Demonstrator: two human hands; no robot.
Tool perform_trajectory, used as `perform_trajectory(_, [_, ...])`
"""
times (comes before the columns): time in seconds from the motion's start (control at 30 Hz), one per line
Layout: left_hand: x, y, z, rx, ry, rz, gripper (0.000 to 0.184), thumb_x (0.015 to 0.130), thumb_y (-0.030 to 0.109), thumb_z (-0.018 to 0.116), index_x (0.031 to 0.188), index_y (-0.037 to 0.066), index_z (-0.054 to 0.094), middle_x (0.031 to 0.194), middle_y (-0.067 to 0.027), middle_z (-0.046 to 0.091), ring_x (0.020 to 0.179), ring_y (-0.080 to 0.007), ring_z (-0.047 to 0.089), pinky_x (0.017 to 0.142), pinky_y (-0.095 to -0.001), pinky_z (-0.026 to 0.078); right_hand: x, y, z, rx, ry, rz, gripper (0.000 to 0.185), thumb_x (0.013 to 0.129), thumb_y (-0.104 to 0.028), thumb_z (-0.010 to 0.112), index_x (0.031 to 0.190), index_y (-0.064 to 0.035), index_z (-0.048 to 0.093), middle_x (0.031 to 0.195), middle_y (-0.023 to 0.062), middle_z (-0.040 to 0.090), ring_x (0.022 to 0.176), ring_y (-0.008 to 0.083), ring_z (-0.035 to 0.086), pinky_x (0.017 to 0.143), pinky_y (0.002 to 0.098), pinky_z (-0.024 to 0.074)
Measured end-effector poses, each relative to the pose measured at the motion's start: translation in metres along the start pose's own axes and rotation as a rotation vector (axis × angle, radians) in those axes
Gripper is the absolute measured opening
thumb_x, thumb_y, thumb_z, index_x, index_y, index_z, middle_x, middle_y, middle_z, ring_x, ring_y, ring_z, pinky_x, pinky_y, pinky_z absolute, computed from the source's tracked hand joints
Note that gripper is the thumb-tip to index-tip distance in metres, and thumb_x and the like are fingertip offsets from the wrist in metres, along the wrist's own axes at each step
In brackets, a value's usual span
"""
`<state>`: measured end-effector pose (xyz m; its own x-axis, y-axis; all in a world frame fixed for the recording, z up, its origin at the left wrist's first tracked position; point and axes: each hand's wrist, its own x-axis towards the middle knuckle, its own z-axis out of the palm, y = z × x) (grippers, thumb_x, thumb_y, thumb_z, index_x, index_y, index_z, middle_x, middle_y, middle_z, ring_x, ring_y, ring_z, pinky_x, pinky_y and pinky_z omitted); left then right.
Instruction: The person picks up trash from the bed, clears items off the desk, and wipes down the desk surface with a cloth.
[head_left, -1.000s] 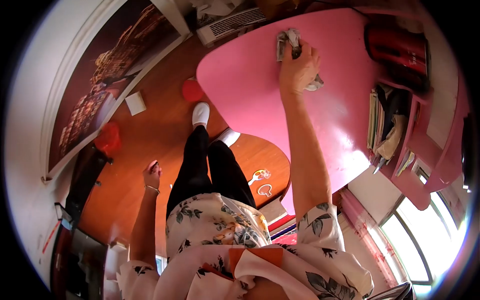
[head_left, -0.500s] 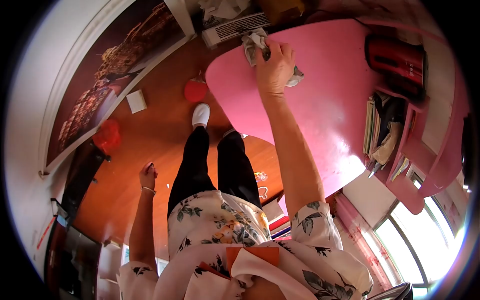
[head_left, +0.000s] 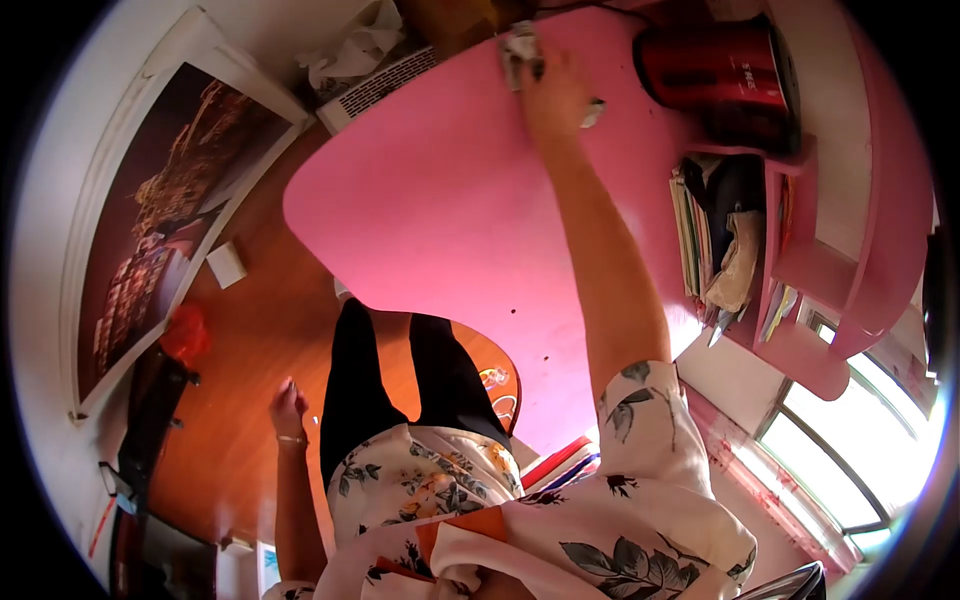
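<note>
A crumpled grey-white cloth (head_left: 519, 46) lies under my right hand (head_left: 556, 95), near the far edge of the pink desk (head_left: 430, 190). My right fingers press on the cloth, and parts of it stick out on both sides of the hand. The right arm stretches across the desk top. My left hand (head_left: 289, 408) hangs at my side over the wooden floor, its fingers curled; whether anything is inside them is too small to tell.
A red appliance (head_left: 715, 80) stands at the desk's back right. Below it, pink shelves (head_left: 815, 270) hold books and a bag (head_left: 735, 260). Beyond the desk's far edge is a white vented unit (head_left: 385, 88). A red bag (head_left: 186, 335) is at the left.
My right hand has moved the cloth left, then to the desk's far edge. I have come closer to the desk, which fills more of the view. The left hand stays low.
</note>
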<state>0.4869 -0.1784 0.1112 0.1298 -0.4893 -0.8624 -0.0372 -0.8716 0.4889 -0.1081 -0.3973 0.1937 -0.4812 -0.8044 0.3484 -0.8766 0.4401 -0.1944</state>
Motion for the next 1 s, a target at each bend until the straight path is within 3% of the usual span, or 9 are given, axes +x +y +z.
perform_trajectory(0.13, [0.006,0.080,0.109,-0.152,-0.100,0.160,0.035,0.091,0.016,0.053,0.124,0.005,0.052,0.081,0.0012,0.051,0.070,-0.0077,0.048,0.062,-0.0208,0.043,-0.069,0.033,-0.042,-0.048,-0.030,-0.098,0.041,0.075,-0.035,0.063,0.106,-0.0092,0.058,0.104,0.0159,0.053,0.095,0.0361,0.048,0.080,0.0496,0.0371])
perform_trajectory(0.23, [0.018,0.143,0.183,-0.280,-0.008,0.231,0.032,0.091,0.019,0.052,0.118,0.003,0.054,0.083,-0.0006,0.053,0.073,-0.0102,0.050,0.069,-0.0257,0.046,-0.181,0.026,-0.097,-0.009,-0.227,-0.211,0.057,0.073,-0.046,0.062,0.114,-0.0064,0.055,0.107,0.0172,0.050,0.093,0.0372,0.047,0.081,0.0517,0.0362])
perform_trajectory(0.3, [0.021,0.175,0.220,-0.326,0.042,0.259,0.031,0.092,0.022,0.051,0.116,0.002,0.055,0.087,-0.0021,0.055,0.076,-0.0122,0.053,0.073,-0.0278,0.046,-0.255,0.022,-0.119,0.055,-0.343,-0.263,0.057,0.066,-0.033,0.072,0.118,-0.0177,0.054,0.111,0.0117,0.046,0.098,0.0351,0.046,0.089,0.0533,0.0355])
perform_trajectory(0.37, [0.024,0.198,0.250,-0.354,-0.004,0.520,0.036,0.095,0.028,0.045,0.112,-0.002,0.056,0.097,-0.0082,0.059,0.088,-0.0176,0.057,0.081,-0.0301,0.046,-0.262,0.001,-0.140,0.217,-0.390,-0.317,0.045,0.063,-0.020,0.072,0.106,-0.0193,0.060,0.100,0.0046,0.049,0.096,0.0272,0.050,0.086,0.0485,0.0388])
perform_trajectory(0.47, [0.043,0.194,0.259,0.088,0.062,0.755,0.043,0.097,0.033,0.039,0.112,-0.004,0.055,0.105,-0.0127,0.060,0.095,-0.0208,0.057,0.083,-0.0305,0.046,-0.203,0.011,-0.095,0.112,-0.315,-0.560,0.033,0.064,-0.022,0.070,0.095,-0.0158,0.059,0.101,0.0063,0.054,0.091,0.0275,0.051,0.084,0.0472,0.0399])
perform_trajectory(0.7, [0.065,0.183,0.248,-0.223,-0.061,0.723,0.046,0.098,0.036,0.035,0.114,-0.003,0.054,0.103,-0.0115,0.062,0.089,-0.0196,0.059,0.080,-0.0300,0.048,0.009,-0.002,0.006,0.176,0.010,-0.159,0.027,0.074,-0.019,0.066,0.098,-0.0097,0.061,0.106,0.0121,0.054,0.100,0.0322,0.050,0.083,0.0429,0.0404])
perform_trajectory(0.77, [0.050,0.186,0.255,-0.186,-0.033,0.712,0.046,0.098,0.036,0.035,0.113,-0.003,0.054,0.102,-0.0106,0.062,0.089,-0.0190,0.059,0.079,-0.0297,0.048,0.008,-0.005,-0.017,0.121,-0.087,-0.204,0.026,0.072,-0.017,0.066,0.096,-0.0099,0.061,0.102,0.0117,0.054,0.098,0.0318,0.050,0.082,0.0433,0.0399])
perform_trajectory(0.93, [0.070,0.174,0.249,-0.108,0.039,0.808,0.039,0.098,0.030,0.036,0.112,-0.001,0.055,0.103,-0.0058,0.061,0.092,-0.0155,0.057,0.082,-0.0271,0.046,-0.156,0.026,-0.089,0.299,-0.154,-0.311,0.030,0.057,-0.013,0.068,0.087,-0.0134,0.065,0.088,0.0066,0.053,0.082,0.0277,0.050,0.074,0.0424,0.0389])
perform_trajectory(1.0, [0.072,0.174,0.245,-0.171,-0.012,0.781,0.038,0.098,0.029,0.036,0.113,-0.001,0.054,0.104,-0.0057,0.060,0.093,-0.0148,0.056,0.083,-0.0271,0.045,-0.200,0.032,-0.113,0.341,-0.321,-0.260,0.036,0.053,-0.014,0.069,0.089,-0.0137,0.065,0.092,0.0060,0.056,0.090,0.0272,0.053,0.079,0.0457,0.0393])
